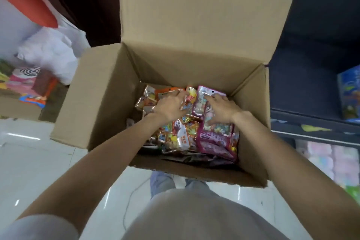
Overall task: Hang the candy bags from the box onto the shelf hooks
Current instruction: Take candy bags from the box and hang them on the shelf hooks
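Two hands (171, 105), glossy bags (212, 138), cardboard box (109, 91)

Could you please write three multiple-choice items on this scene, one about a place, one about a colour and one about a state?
1. Where do the colourful candy bags lie?
A. On the white floor
B. Inside the brown cardboard box
C. On shelf hooks

2. What colour frames the bag under the right hand?
A. Pink
B. Green
C. Black

3. How do the box's top flaps stand?
A. Taped shut
C. Cut away
B. Folded open

Answers: 1 B, since the bags fill the box bottom and none hangs anywhere; 2 A, since the pink-edged bag shows around that hand; 3 B, since the flaps stand up and outward while the left hand and the right hand reach inside.
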Action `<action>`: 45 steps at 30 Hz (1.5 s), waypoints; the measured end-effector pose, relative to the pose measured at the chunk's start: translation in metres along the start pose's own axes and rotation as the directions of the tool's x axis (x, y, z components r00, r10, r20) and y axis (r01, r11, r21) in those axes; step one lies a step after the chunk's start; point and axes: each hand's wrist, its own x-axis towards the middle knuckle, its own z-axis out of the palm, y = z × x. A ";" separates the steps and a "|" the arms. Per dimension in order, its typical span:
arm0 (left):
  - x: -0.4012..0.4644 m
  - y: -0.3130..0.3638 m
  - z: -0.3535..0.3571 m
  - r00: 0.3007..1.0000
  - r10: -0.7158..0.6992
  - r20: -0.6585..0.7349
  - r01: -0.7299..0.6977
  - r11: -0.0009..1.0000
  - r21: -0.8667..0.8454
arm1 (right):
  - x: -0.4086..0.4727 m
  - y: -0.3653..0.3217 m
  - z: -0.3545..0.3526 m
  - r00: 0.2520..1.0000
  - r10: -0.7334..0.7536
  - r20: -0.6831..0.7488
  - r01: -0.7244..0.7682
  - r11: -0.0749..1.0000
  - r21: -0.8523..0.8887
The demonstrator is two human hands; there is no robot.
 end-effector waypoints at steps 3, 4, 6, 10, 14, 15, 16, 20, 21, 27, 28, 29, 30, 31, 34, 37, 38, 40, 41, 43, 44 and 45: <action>0.021 -0.004 0.004 0.994 0.087 0.067 -0.089 0.996 0.029 | -0.026 -0.006 0.009 0.995 -0.046 0.092 0.041 0.998 0.053; 0.027 -0.005 0.005 0.992 0.104 0.067 -0.105 0.994 0.004 | -0.036 -0.008 0.012 0.991 -0.044 0.125 0.035 0.997 0.073; 0.039 -0.005 0.008 0.991 0.118 0.067 -0.112 0.990 -0.082 | -0.054 -0.012 0.019 0.983 -0.028 0.182 0.010 0.995 0.100; 0.063 0.000 0.016 0.986 0.102 0.129 -0.080 0.983 -0.165 | -0.072 -0.028 0.029 0.980 0.026 0.195 -0.046 0.994 0.096; 0.076 0.012 0.030 0.982 0.084 0.167 -0.049 0.978 -0.204 | -0.066 -0.031 0.034 0.973 0.066 0.219 -0.100 0.984 0.150; 0.077 0.015 0.033 0.985 0.070 0.159 -0.038 0.980 -0.196 | -0.065 -0.031 0.035 0.968 0.070 0.240 -0.110 0.982 0.155; 0.076 0.018 0.036 0.988 0.058 0.140 -0.031 0.982 -0.188 | -0.063 -0.031 0.037 0.967 0.078 0.244 -0.115 0.984 0.139; 0.074 0.027 0.048 0.997 0.069 0.024 -0.064 0.986 -0.154 | -0.052 -0.035 0.044 0.987 0.129 0.091 -0.122 0.989 -0.079; 0.073 0.029 0.048 0.997 0.081 0.010 -0.078 0.983 -0.167 | -0.050 -0.034 0.045 0.986 0.149 0.077 -0.141 0.985 -0.098; 0.068 0.043 0.047 0.988 0.154 0.003 -0.145 0.938 -0.315 | -0.038 -0.034 0.053 0.974 0.198 0.111 -0.181 0.973 -0.145; 0.068 0.043 0.047 0.990 0.142 0.004 -0.132 0.933 -0.335 | -0.035 -0.032 0.055 0.978 0.188 0.094 -0.170 0.971 -0.171; 0.067 0.042 0.047 0.990 0.138 0.001 -0.129 0.929 -0.348 | -0.032 -0.029 0.058 0.981 0.178 0.083 -0.161 0.971 -0.179; 0.066 0.041 0.046 0.989 0.149 -0.005 -0.142 0.924 -0.356 | -0.031 -0.027 0.060 0.982 0.172 0.078 -0.157 0.972 -0.176; 0.064 0.039 0.044 0.984 0.177 -0.015 -0.170 0.917 -0.362 | -0.031 -0.026 0.062 0.982 0.173 0.072 -0.160 0.973 -0.164; 0.058 0.029 0.040 0.971 0.233 -0.045 -0.234 0.904 -0.358 | -0.031 -0.026 0.066 0.981 0.187 0.054 -0.181 0.978 -0.103; 0.053 0.015 0.029 0.982 0.167 -0.084 -0.187 0.906 -0.380 | -0.032 -0.026 0.063 0.979 0.206 -0.001 -0.205 0.977 -0.051; 0.051 0.010 0.023 0.984 0.148 -0.103 -0.176 0.911 -0.373 | -0.033 -0.025 0.061 0.977 0.211 -0.034 -0.212 0.976 -0.040; 0.049 0.000 0.012 0.982 0.121 -0.147 -0.165 0.925 -0.342 | -0.034 -0.023 0.056 0.961 0.249 -0.117 -0.251 0.968 0.001; 0.048 -0.005 0.007 0.979 0.115 -0.166 -0.165 0.929 -0.332 | -0.036 -0.023 0.053 0.945 0.286 -0.161 -0.283 0.958 0.039; 0.046 -0.010 -0.001 0.973 0.108 -0.206 -0.175 0.923 -0.342 | -0.039 -0.024 0.047 0.899 0.366 -0.239 -0.343 0.930 0.132; 0.044 -0.011 -0.004 0.969 0.101 -0.227 -0.180 0.914 -0.363 | -0.041 -0.025 0.043 0.875 0.405 -0.265 -0.366 0.912 0.187; 0.043 -0.011 -0.007 0.965 0.086 -0.249 -0.179 0.906 -0.384 | -0.045 -0.027 0.039 0.850 0.443 -0.285 -0.384 0.891 0.241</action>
